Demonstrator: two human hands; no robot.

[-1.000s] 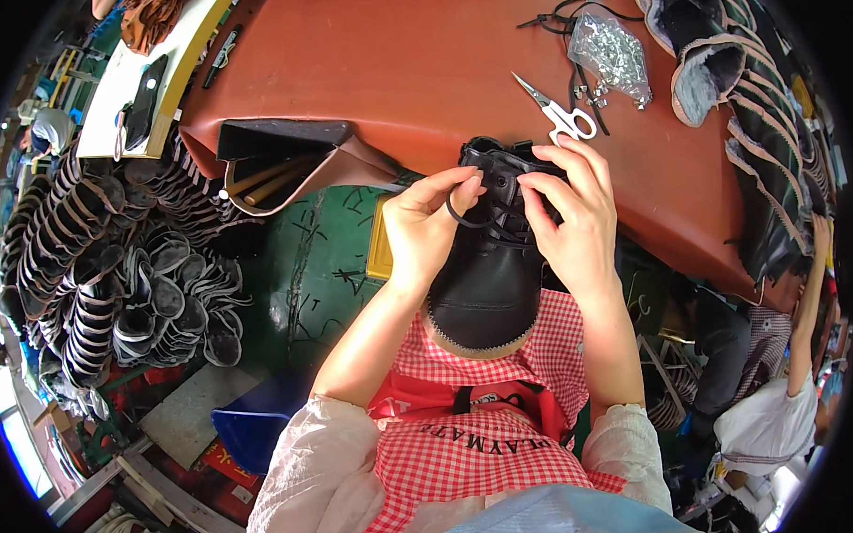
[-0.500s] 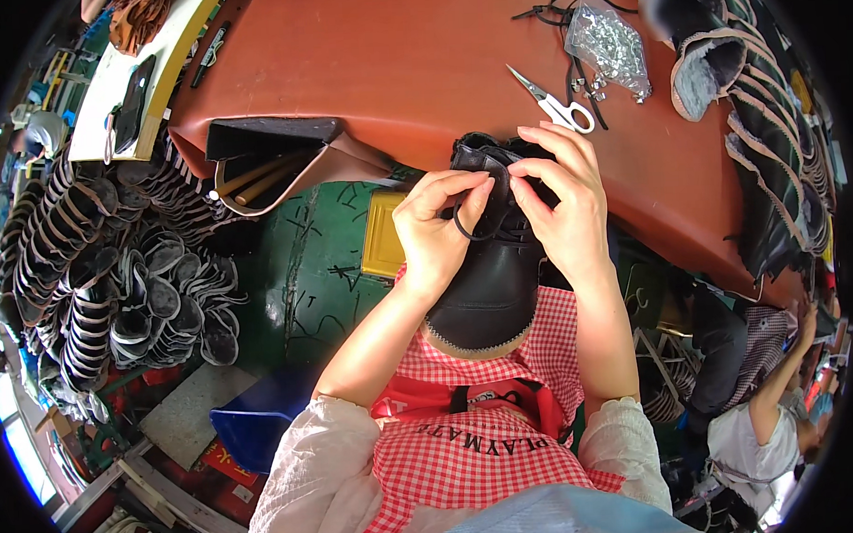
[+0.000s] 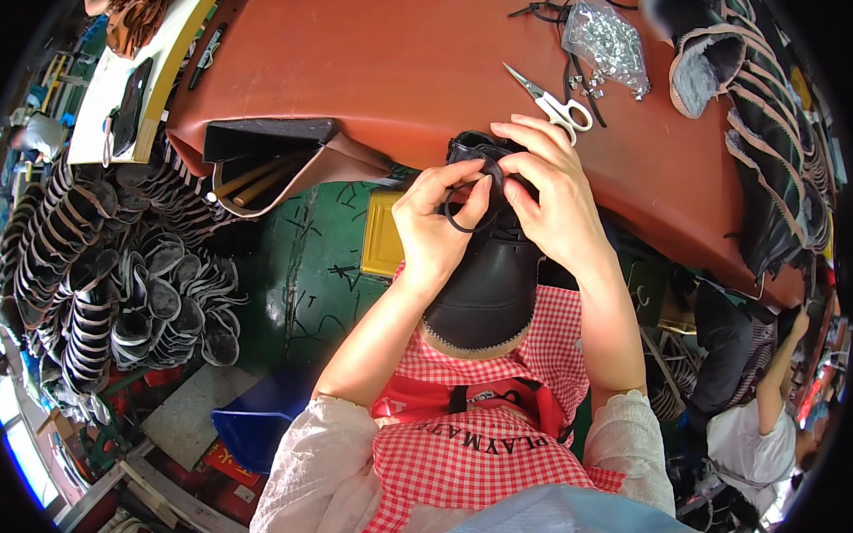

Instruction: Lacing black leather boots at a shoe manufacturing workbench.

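A black leather shoe upper (image 3: 481, 293) with a pale zigzag-stitched edge at its toe lies in front of me, toe toward my body. Its far end meets the edge of the red-brown table. My left hand (image 3: 436, 224) is closed in a pinch on a black shoelace (image 3: 455, 220), which hangs in a loop beside the thumb. From the right, my right hand (image 3: 558, 198) reaches over the lacing with thumb and forefinger drawn together close to the left fingertips. What lies between those right fingertips is hidden. White-handled scissors (image 3: 562, 111) rest just beyond the right hand.
On the red-brown table (image 3: 391, 61) lie a clear bag of small metal pieces (image 3: 607, 46), black cords and a marker (image 3: 208, 56). Stacked shoe uppers (image 3: 766, 161) line its right edge; more piles (image 3: 79, 260) stand at left. A co-worker (image 3: 752, 434) is at lower right.
My right hand has shifted slightly left and up, its fingers nearer the left hand's. The left hand keeps its pinch on the lace. The co-worker's arm has moved.
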